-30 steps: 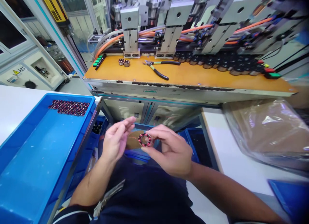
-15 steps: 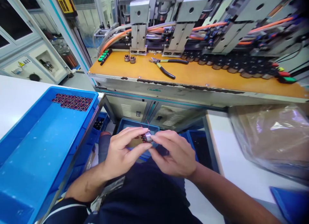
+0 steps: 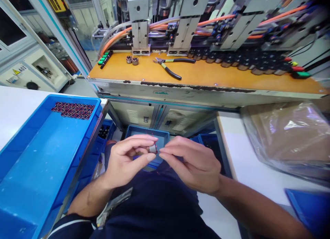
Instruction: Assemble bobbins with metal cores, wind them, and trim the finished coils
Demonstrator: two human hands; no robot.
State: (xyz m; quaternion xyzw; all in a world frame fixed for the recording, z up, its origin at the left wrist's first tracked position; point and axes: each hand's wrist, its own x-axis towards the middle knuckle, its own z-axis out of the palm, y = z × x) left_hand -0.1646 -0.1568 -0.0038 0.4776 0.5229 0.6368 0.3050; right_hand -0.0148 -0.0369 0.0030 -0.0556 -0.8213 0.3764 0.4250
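Note:
My left hand [image 3: 126,160] pinches a small round wound coil part [image 3: 152,149] between thumb and fingers, just above my lap. My right hand [image 3: 193,163] meets it from the right, its thumb and forefinger closed at the part's edge where thin red wire ends stick out. Both hands hover over a small blue bin [image 3: 146,132] under the bench. A large blue tray [image 3: 38,156] lies to my left, with a patch of several dark red coil parts [image 3: 73,110] at its far end.
An orange-topped machine bench [image 3: 206,79] runs across ahead, carrying pliers [image 3: 170,67], two loose metal rings [image 3: 132,60] and a row of dark spools [image 3: 244,65]. A plastic-wrapped package [image 3: 288,136] lies on the white table at right. Another blue bin corner [image 3: 306,208] shows at lower right.
A second ago my right hand alone held the ring-shaped part, face up, with the left hand open beside it. My left hand has since closed on it, and both hands have sunk slightly.

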